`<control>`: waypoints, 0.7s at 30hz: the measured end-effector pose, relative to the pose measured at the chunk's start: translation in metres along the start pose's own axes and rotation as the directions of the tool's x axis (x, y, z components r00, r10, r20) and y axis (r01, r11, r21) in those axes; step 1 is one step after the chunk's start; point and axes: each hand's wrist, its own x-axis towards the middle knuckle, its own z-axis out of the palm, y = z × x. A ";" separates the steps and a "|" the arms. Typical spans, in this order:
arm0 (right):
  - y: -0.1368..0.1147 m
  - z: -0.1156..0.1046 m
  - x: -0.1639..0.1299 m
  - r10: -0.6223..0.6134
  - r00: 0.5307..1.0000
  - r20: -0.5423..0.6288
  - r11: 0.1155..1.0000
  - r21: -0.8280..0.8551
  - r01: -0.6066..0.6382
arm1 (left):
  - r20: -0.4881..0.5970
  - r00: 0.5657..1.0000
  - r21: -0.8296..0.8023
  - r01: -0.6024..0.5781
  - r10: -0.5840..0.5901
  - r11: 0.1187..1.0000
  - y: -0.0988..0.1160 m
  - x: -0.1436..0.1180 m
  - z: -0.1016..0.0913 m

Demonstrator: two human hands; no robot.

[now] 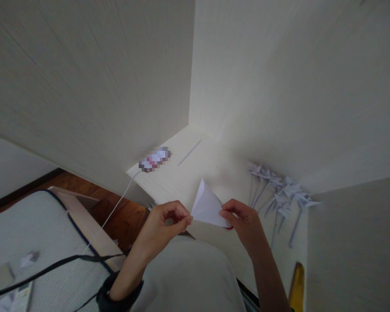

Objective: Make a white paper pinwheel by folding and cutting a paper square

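Between my hands is a sheet of white paper (208, 206) folded to a triangle, its point facing away from me. My left hand (172, 221) pinches its left corner between thumb and fingers. On the other side, my right hand (240, 216) grips the right edge near the lower corner. A small red thing (229, 228) peeks out below that corner, mostly hidden. Off to the right lie several white paper pinwheels (279, 186) on paper sticks, bunched against the wall. One thin white stick (189, 152) rests on the white desktop (169, 190) beyond the paper.
A phone with a blurred screen (155, 159) lies at the desk's left edge, a white cable (120, 199) running from it. Walls (247, 65) enclose the far sides. A yellow object (297, 286) sits at the lower right. To the left is a mattress (52, 234) with papers on it.
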 end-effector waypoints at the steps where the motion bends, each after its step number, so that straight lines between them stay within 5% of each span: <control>1: 0.000 0.000 0.000 0.002 1.000 0.003 1.000 0.007 -0.002 | -0.004 1.000 -0.006 0.003 -0.003 1.000 0.000 0.000 0.000; 9: 0.005 -0.001 0.002 0.009 0.998 0.065 0.998 0.058 -0.012 | -0.069 0.997 -0.037 -0.026 0.023 0.999 0.001 0.004 -0.001; 21: 0.002 0.004 0.003 -0.007 1.000 -0.001 0.995 0.099 0.008 | -0.077 0.996 -0.046 -0.054 0.050 0.997 -0.002 0.004 -0.005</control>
